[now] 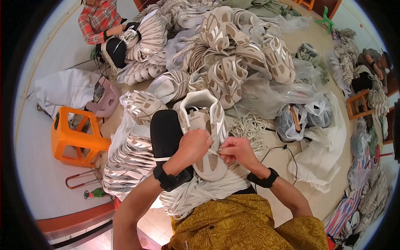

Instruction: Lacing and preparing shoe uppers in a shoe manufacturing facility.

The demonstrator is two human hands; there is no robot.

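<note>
A beige and white shoe upper (209,167) lies in front of me with its heel opening pointing away. My left hand (194,145) is closed over its tongue, fingertips against the eyelet edge; the exact grip is partly hidden. At the upper's right side, my right hand (238,151) pinches a pale shoelace (224,151) beside the lower eyelets. A lace end comes out to the left under my left wrist. Left of the upper is a long black padded form (164,129). A thick bundle of loose white laces (183,199) is spread across my lap.
Stacked uppers (129,160) line the left, with a large heap of uppers (225,75) ahead. An orange stool (79,137) stands left. Plastic bags (291,123) and a black cable (296,160) lie right. A person in a plaid shirt (98,21) works at far left; another sits far right.
</note>
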